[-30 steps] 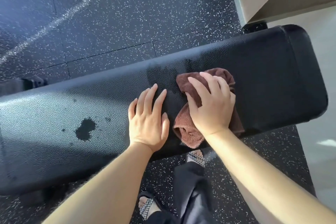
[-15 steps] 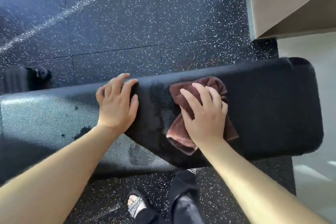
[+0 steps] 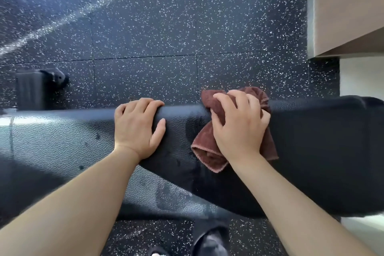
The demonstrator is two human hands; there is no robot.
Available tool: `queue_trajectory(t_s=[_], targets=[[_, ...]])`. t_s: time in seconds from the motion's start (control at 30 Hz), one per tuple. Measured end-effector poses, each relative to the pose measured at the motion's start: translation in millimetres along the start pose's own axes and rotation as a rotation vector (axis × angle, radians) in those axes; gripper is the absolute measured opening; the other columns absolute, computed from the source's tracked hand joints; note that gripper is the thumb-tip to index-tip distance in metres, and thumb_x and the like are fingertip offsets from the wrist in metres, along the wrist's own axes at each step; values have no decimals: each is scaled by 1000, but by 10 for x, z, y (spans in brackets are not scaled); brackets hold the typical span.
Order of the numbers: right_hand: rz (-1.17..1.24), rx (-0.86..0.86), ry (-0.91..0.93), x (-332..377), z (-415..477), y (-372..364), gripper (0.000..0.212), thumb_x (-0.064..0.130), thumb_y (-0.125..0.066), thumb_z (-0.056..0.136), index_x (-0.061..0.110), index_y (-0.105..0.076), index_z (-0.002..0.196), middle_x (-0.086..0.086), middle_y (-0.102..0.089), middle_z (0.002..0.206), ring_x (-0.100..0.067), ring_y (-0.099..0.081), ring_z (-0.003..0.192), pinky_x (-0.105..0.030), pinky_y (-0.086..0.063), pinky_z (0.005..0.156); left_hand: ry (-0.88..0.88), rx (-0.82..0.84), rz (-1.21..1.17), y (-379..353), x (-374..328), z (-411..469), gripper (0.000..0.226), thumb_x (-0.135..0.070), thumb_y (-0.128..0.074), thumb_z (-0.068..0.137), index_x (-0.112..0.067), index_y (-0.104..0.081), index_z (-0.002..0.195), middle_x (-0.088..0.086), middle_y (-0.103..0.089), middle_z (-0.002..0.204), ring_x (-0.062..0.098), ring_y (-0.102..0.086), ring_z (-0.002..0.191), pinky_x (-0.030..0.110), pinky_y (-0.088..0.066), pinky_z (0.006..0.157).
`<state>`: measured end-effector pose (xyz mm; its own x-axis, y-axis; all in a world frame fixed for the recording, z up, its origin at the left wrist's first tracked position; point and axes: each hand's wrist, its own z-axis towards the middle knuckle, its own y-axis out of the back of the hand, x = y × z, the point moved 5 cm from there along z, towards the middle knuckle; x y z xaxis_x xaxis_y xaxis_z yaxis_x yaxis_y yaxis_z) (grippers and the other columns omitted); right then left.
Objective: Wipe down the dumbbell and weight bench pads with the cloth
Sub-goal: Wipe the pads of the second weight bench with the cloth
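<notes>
left hand (image 3: 137, 129): fingers curled over far edge of black textured bench pad (image 3: 322, 151), grasping it | right hand (image 3: 241, 131): fingers clenched on brown terry cloth (image 3: 205, 151) | cloth: on pad's far edge, near left hand

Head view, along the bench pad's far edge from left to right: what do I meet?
A dark blurred object on the floor → left hand gripping the bench pad → right hand clutching the brown cloth → the pad's bare right end.

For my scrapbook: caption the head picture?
Right hand presses brown cloth on bench pad; left hand grips its edge.
</notes>
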<state>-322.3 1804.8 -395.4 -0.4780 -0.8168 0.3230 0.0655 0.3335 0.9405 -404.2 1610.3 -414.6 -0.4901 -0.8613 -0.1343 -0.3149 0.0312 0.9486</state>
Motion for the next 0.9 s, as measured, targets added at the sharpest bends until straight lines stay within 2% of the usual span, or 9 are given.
queue_trajectory(t_s=[0.13,0.23,0.37,0.47,0.7,0.77,0.9], targets=[[-29,-12,121,33,-262,-6,38,31,-69,73,31,-61,111,1,-58,120,-25,-45,113,-46,-38,81,2,0,1,8,7,6,47,-45,-35,82,-21,-57,117,1,-59,112,27,-54,102,41,-30,88],[-20,3,71,114,-134,-43,34,34,-69,74,33,-63,108,3,-59,118,-25,-48,112,-46,-38,81,2,-8,-2,-7,22,6,46,-44,-37,82,-22,-57,117,0,-59,112,26,-54,102,41,-30,88],[-3,120,-14,322,191,-141,27,38,-64,79,35,-61,106,6,-57,116,-24,-48,110,-45,-33,83,3,2,-10,-3,16,13,47,-44,-36,82,-21,-57,117,1,-59,112,27,-54,101,41,-30,88],[-25,160,-8,379,280,-192,25,40,-60,82,36,-59,106,8,-55,115,-22,-47,108,-42,-31,81,1,10,-4,-10,23,10,46,-44,-36,82,-22,-56,117,0,-58,113,26,-53,101,41,-30,88],[-2,2,218,59,-82,-31,33,36,-62,79,33,-61,112,6,-59,118,-21,-49,112,-39,-35,80,-21,-27,-16,-26,40,0,44,-45,-37,83,-23,-56,116,-1,-58,111,25,-53,100,40,-29,88],[5,-35,187,-9,-102,-17,32,36,-64,79,32,-62,111,5,-60,117,-23,-50,112,-40,-37,80,-30,-33,-29,-28,38,-6,45,-45,-36,83,-23,-55,117,-1,-58,111,25,-53,100,40,-30,89],[8,-57,-48,192,41,-64,27,36,-65,78,32,-62,105,6,-60,113,-25,-51,107,-44,-38,79,-27,-52,-37,-29,46,-7,44,-45,-36,84,-23,-55,117,-3,-58,110,24,-53,99,40,-28,89]])
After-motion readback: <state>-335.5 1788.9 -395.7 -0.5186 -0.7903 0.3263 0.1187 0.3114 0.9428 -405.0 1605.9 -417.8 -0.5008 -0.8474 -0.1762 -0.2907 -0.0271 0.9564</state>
